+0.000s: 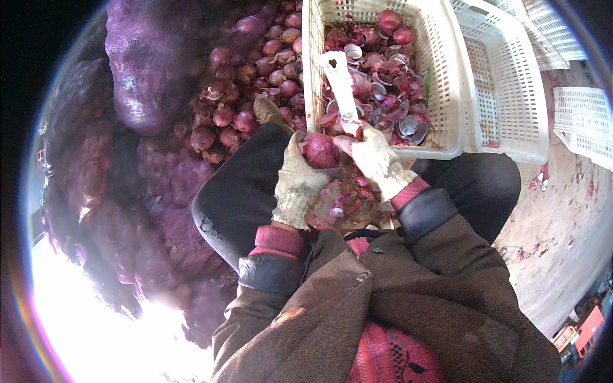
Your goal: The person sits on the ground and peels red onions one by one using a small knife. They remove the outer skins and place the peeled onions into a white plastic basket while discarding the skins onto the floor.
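Both of my hands wear off-white knitted work gloves. My left hand [302,179] is wrapped around a red onion [320,150], held in front of my knees. In my right hand [376,155] is a flat, pale hand tool [341,86], probably a knife, pointing away from me. It has a hole near its far end and a red part by my fingers. A fingertip of the right hand is at the onion's right side. Just beyond the hands stands a white plastic crate [443,86] with red onions, loose skins and cut onion pieces [383,91] inside.
Loose red onions [245,120] are heaped left of the crate, beside a brown shoe [268,111]. Purple mesh sacks [143,72] crowd the left. A second white crate [512,86] adjoins the first, and more crates [584,119] stand farther right. Onion skins litter the ground [536,230].
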The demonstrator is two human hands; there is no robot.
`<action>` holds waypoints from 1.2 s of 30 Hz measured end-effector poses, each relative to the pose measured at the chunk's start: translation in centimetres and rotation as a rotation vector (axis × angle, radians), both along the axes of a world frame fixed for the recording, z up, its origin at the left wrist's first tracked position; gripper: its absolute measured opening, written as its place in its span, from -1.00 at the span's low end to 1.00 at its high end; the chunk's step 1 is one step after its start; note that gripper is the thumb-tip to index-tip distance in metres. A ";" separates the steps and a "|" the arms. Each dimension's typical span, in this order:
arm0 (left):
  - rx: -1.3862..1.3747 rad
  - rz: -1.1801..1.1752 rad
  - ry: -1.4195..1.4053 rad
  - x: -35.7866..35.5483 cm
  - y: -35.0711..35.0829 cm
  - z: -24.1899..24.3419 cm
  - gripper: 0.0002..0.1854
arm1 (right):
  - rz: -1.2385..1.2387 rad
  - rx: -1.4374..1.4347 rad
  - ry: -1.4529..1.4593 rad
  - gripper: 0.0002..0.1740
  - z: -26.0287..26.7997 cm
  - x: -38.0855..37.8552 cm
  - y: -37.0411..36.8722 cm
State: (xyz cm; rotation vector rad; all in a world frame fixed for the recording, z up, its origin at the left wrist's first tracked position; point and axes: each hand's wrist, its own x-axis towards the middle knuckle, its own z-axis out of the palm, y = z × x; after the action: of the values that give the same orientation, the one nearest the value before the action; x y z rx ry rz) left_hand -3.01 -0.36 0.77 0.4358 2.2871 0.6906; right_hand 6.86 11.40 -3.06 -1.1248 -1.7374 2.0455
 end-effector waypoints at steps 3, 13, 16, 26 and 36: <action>0.091 0.029 0.000 -0.5 -1.2 -1.0 0.13 | 0.081 0.335 -0.207 -0.64 -0.1 1.1 0.8; 0.055 0.016 0.016 -0.5 -1.2 -1.0 0.06 | 0.488 0.524 -0.413 -0.61 1.5 6.0 -1.8; 0.054 -0.009 0.007 -0.4 -0.9 -0.1 0.08 | 0.535 0.463 -0.485 -0.57 1.9 6.2 -1.9; 0.119 0.029 -0.049 0.1 -1.3 -0.9 0.16 | 0.645 0.488 -0.496 -0.62 1.9 5.8 -1.9; 0.092 0.053 0.020 -0.1 -1.7 -2.2 0.12 | 0.643 0.504 -0.507 -0.70 1.7 3.9 -1.8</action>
State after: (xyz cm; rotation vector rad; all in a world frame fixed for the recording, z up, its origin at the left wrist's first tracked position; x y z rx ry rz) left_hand -3.13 -2.03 -1.39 0.4285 2.2994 0.8234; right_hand 10.79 9.58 -1.36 -1.0549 -2.9647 1.4703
